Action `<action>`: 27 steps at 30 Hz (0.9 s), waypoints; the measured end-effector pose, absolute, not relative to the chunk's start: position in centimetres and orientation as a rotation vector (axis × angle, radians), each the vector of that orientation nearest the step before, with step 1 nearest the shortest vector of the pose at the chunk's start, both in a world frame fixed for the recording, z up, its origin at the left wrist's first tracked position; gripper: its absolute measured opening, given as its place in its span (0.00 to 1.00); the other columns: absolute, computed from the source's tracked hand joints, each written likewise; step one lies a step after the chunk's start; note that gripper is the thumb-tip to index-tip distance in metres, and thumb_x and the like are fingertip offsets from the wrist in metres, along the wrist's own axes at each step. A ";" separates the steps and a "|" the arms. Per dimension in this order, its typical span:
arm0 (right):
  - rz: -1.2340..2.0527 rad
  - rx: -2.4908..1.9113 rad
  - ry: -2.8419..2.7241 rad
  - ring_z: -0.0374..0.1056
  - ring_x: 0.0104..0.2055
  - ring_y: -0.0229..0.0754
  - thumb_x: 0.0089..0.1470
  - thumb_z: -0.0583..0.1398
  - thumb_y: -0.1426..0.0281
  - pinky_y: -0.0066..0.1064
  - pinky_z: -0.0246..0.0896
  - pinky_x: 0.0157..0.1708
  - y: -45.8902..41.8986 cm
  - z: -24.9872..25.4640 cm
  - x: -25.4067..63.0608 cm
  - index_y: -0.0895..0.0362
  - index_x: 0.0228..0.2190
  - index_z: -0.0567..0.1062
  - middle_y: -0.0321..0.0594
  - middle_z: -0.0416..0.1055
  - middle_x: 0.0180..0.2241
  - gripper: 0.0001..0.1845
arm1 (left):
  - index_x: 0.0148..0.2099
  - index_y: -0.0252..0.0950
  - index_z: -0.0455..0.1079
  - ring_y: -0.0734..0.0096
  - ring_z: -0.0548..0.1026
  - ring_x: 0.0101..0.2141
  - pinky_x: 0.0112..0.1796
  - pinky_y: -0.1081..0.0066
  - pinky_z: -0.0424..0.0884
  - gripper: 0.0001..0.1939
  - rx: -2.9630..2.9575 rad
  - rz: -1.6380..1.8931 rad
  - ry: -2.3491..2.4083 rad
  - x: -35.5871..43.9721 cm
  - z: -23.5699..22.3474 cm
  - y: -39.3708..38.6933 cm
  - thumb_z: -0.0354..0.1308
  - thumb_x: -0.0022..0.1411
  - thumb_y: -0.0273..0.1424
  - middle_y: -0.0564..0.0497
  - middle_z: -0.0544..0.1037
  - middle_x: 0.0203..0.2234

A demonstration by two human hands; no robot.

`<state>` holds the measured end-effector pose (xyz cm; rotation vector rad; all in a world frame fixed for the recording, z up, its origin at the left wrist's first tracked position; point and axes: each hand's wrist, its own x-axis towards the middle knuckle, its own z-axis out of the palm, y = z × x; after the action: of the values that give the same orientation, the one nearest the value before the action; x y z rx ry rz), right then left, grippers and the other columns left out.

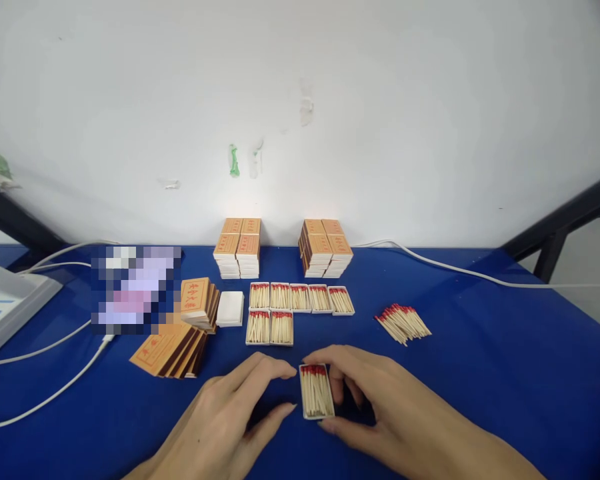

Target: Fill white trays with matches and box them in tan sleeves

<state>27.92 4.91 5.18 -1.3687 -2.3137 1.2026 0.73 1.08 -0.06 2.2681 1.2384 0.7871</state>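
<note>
From my remote seat I have the small tray near the front of the blue surface, between the two hands, packed with red-headed matches whose heads point away from me. My right hand pinches it, index finger at the far edge and thumb at the near edge, with the other fingers curled beside its right side. My left hand is spread, thumb and forefinger apart, their tips just beside the tray's left side. Behind the tray I see seven filled trays, five in the back row and two in the front. Left of them sits a white stack, and next to that the orange covers, some leaning together, others fanned out flat. To the right of the filled trays lies a loose heap of matches. Farther back, two blocks of matchboxes, the left block and the right block, stand near the white wall. At far left, white cables run near a white device and a blurred-out patch I cannot identify.
</note>
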 end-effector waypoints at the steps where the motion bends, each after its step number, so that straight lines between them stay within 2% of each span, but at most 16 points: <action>1: 1.161 -1.399 -2.297 0.77 0.44 0.43 0.65 0.70 0.74 0.36 0.72 0.48 5.1 4.9 28.0 0.44 0.61 0.78 0.33 0.81 0.46 0.26 | 0.65 0.49 0.69 0.70 0.65 0.22 0.25 0.72 0.69 0.15 2.273 0.802 1.253 0.8 -0.1 1.0 0.61 0.81 0.30 0.60 0.66 0.30; 9: 0.869 -1.391 -2.350 0.75 0.43 0.45 0.68 0.67 0.74 0.40 0.72 0.44 7.0 3.6 28.4 0.46 0.68 0.69 0.38 0.78 0.49 0.32 | 0.58 0.47 0.70 0.74 0.69 0.21 0.23 0.72 0.69 0.11 2.302 0.853 1.252 1.4 0.6 1.1 0.57 0.80 0.27 0.58 0.81 0.40; 20: 0.645 -1.368 -2.375 0.75 0.39 0.45 0.66 0.68 0.77 0.37 0.71 0.36 7.7 3.3 27.5 0.50 0.65 0.69 0.40 0.78 0.48 0.30 | 0.55 0.44 0.70 0.77 0.72 0.21 0.23 0.73 0.72 0.09 2.384 0.892 1.221 1.3 0.9 1.4 0.55 0.81 0.25 0.58 0.80 0.37; 27: 0.561 -1.359 -2.389 0.76 0.37 0.44 0.66 0.67 0.76 0.38 0.74 0.35 8.0 3.0 27.1 0.51 0.69 0.66 0.41 0.79 0.50 0.34 | 0.51 0.42 0.71 0.76 0.73 0.21 0.23 0.73 0.71 0.07 2.400 0.897 1.235 1.6 1.3 1.5 0.55 0.80 0.24 0.58 0.79 0.35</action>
<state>27.14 7.99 2.96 -1.3588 -2.3889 0.5609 1.59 1.55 1.26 2.3997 1.2347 0.8972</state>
